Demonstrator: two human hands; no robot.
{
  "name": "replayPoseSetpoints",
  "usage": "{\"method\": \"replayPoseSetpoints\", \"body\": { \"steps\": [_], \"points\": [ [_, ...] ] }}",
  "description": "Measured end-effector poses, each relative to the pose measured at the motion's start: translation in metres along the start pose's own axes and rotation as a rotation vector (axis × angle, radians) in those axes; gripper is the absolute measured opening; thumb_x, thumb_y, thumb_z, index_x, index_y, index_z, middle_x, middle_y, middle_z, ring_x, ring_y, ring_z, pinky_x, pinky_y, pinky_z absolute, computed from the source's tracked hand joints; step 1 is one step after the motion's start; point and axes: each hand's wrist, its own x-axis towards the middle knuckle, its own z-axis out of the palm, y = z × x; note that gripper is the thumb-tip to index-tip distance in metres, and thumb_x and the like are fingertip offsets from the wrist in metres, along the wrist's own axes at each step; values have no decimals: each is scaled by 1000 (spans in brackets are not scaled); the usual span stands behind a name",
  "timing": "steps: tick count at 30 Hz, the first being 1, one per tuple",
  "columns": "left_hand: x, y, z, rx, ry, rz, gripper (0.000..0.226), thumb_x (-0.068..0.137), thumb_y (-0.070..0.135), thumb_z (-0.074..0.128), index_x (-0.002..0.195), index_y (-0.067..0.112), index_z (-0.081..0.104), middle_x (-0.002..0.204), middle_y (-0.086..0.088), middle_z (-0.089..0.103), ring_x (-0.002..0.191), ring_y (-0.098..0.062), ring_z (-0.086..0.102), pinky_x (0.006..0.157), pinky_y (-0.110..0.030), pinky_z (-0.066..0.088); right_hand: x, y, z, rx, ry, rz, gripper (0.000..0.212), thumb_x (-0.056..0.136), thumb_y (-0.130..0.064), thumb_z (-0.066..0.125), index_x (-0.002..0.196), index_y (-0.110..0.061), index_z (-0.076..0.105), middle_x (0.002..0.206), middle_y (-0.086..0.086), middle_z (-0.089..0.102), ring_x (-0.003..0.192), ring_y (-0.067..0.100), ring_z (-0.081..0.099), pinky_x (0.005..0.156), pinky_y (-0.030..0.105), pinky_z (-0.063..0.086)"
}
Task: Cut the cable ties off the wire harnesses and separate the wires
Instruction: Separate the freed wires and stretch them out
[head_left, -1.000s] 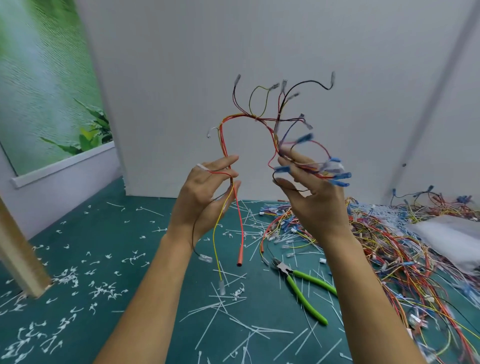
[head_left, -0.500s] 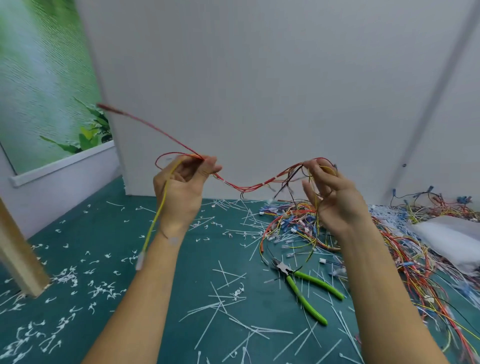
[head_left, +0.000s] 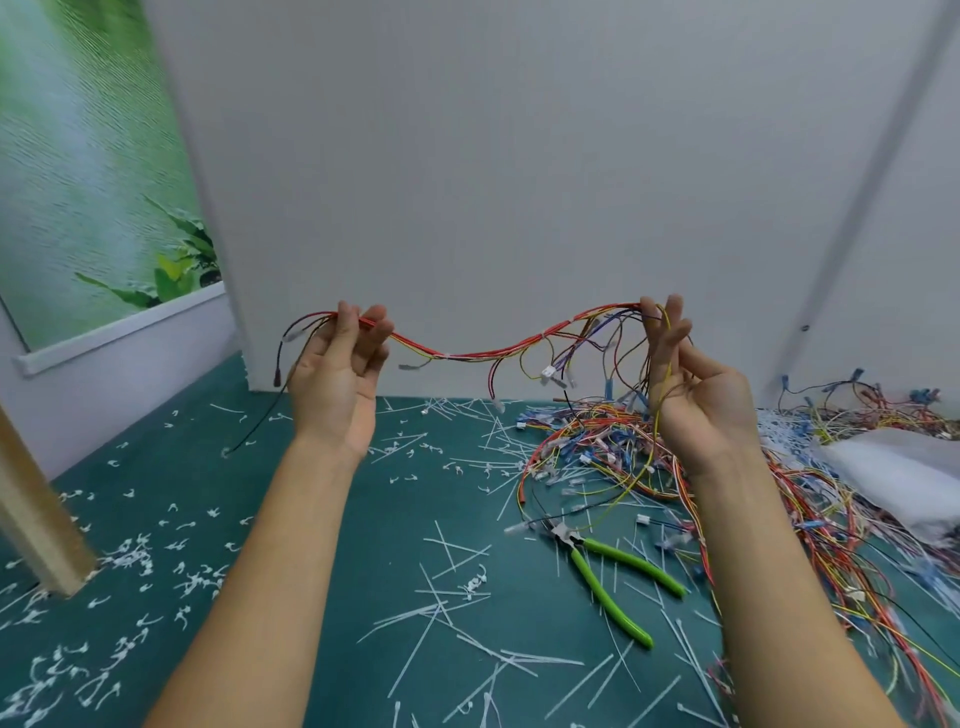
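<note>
Mid-frame, the left hand (head_left: 337, 379) and right hand (head_left: 696, 395) each pinched one end of the wire harness (head_left: 467, 356), which sagged between them above the counter (head_left: 363, 545). It looked light and limp, best gripped beside a cable tie (head_left: 541, 332).

The wire harness (head_left: 467, 356) wore smooth, faintly glossy plastic insulation. The cut cable ties (head_left: 441, 613) were thin white plastic. The cutters (head_left: 608, 597) had shiny green plastic handles and dull metal jaws. The desk (head_left: 363, 545) was matt, and the post (head_left: 36, 519) looked like bare wood.
</note>
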Motion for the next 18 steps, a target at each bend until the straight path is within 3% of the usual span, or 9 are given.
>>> {"method": "replayPoseSetpoints", "body": {
  "steps": [5,9,12,14,16,18],
  "points": [
    [-5,-10,9,397,-150,173,24,90,26,72,111,18,64,117,-3,72,101,-15,69,78,-27,52,-7,17,7,7,-32,44,34,92,13,43,122,25,55,136,28,61,104,42,72,65,39,65],
    [-16,-27,14,811,-324,254,58,72,47,82,125,42,57,133,17,57,126,0,52,87,-16,49,-12,44,14,-100,-36,150,36,90,12,44,120,22,60,137,29,60,106,41,72,67,37,65],
    [-23,-42,16,953,-427,280,68,75,45,82,135,40,50,141,15,50,129,8,44,101,-33,46,-17,61,18,-149,-58,249,36,93,10,41,121,25,59,144,31,53,108,45,70,69,40,65],
    [-25,-47,18,983,-410,307,71,79,43,80,140,39,44,144,13,47,129,11,42,107,-35,44,-21,68,20,-151,-83,319,39,96,10,37,128,25,52,146,32,50,109,47,70,72,45,65],
    [-26,-49,21,1020,-392,348,76,81,43,79,145,36,39,148,11,44,133,6,41,110,-28,40,-24,71,20,-136,-120,401,40,98,9,34,133,27,45,154,29,42,105,47,71,76,48,64],
    [-28,-50,22,1009,-390,375,72,86,38,77,146,25,41,146,6,49,127,8,48,102,-13,40,-26,72,18,-133,-159,505,41,100,6,34,133,28,44,166,12,29,102,43,73,78,49,63]
  ]
}}
